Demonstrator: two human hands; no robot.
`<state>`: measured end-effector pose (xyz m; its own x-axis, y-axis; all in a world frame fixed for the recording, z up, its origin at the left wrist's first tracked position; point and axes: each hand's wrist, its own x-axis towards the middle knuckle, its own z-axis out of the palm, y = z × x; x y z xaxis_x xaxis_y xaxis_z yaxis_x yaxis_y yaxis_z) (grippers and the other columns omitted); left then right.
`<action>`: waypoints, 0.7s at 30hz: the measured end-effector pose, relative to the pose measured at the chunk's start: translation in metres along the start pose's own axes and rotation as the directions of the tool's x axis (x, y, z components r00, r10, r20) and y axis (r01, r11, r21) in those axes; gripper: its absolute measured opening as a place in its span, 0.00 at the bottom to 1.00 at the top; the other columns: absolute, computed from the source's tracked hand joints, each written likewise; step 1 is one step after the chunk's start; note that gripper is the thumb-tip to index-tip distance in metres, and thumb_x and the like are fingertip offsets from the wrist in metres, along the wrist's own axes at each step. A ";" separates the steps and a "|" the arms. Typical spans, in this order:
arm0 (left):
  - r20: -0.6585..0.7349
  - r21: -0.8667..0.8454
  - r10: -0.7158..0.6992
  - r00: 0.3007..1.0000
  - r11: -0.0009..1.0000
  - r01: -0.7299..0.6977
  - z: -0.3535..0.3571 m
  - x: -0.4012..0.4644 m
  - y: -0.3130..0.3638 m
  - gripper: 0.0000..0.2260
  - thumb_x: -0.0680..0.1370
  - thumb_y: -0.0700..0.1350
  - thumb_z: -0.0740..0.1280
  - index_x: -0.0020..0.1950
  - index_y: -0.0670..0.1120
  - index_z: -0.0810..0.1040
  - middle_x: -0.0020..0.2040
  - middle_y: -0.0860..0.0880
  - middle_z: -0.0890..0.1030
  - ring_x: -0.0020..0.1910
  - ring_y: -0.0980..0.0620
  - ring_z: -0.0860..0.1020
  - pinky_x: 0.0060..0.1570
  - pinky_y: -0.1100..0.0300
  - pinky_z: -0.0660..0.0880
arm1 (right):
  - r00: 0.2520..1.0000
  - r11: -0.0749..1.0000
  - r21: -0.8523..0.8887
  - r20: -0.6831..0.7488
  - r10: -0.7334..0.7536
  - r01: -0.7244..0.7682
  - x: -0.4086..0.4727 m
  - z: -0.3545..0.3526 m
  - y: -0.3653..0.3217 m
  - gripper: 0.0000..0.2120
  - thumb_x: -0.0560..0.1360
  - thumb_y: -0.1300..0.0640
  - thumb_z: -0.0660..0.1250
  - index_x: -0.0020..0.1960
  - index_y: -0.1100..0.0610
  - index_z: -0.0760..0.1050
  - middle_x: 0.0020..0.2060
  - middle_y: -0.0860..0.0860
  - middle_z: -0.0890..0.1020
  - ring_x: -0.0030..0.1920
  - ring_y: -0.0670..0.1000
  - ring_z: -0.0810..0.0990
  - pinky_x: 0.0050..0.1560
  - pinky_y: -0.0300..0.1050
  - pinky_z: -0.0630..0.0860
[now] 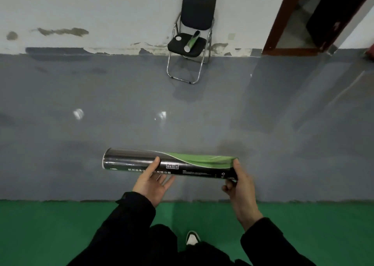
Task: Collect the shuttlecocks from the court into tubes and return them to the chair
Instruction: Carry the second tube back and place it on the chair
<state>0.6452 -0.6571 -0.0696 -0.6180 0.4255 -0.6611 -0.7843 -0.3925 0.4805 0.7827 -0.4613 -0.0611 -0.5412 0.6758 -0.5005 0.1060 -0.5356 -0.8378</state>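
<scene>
I see a grey floor (pixel 101 103) running to a pale, stained wall (pixel 101 8), with a green court (pixel 60 225) strip nearest me. A doorway (pixel 315 16) opens at the upper right. A black folding chair (pixel 199 10) stands against the wall, well apart from the hands. On its seat lies a green tube (pixel 192 41), tilted, with a white cap (pixel 178 38) just beside it.

In front of me a second tube (pixel 168 163), black and green, is held level, crosswise, above the floor. My left hand (pixel 152 182) supports it from below near its middle, thumb curled over the near side, fingers under it. My right hand (pixel 240 182) covers its right end, thumb on top, fingers curled beneath. The tube's left end juts out past the left hand. Both sleeves (pixel 129 225) are black. One shoe (pixel 192 238) shows on the green.
</scene>
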 end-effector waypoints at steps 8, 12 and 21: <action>-0.028 -0.026 0.043 0.999 0.999 -0.043 0.074 0.190 0.122 0.10 0.74 0.48 0.73 0.52 0.44 0.81 0.49 0.44 0.87 0.60 0.45 0.82 0.62 0.44 0.79 | 0.996 0.998 -0.059 0.080 0.031 -0.027 0.202 0.130 -0.064 0.15 0.81 0.47 0.66 0.43 0.54 0.86 0.32 0.49 0.75 0.25 0.46 0.67 0.27 0.41 0.71; -0.008 -0.040 0.045 0.999 0.998 -0.046 0.126 0.290 0.192 0.10 0.75 0.48 0.73 0.53 0.46 0.81 0.48 0.46 0.87 0.59 0.46 0.82 0.65 0.44 0.76 | 0.999 0.998 -0.053 0.036 0.022 -0.021 0.298 0.204 -0.110 0.10 0.81 0.50 0.66 0.45 0.53 0.82 0.31 0.47 0.77 0.25 0.46 0.68 0.27 0.41 0.72; 0.016 0.013 0.039 0.999 0.999 -0.040 0.251 0.478 0.351 0.13 0.72 0.49 0.74 0.55 0.47 0.80 0.47 0.48 0.87 0.57 0.48 0.83 0.61 0.48 0.78 | 0.996 1.000 -0.003 0.087 -0.017 0.017 0.483 0.344 -0.209 0.13 0.82 0.49 0.66 0.47 0.53 0.86 0.35 0.48 0.76 0.29 0.47 0.68 0.32 0.43 0.71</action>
<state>0.0609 -0.3871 -0.0721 -0.6491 0.4224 -0.6326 -0.7599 -0.3981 0.5139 0.2125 -0.1972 -0.0530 -0.6136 0.6378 -0.4655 0.0996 -0.5223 -0.8469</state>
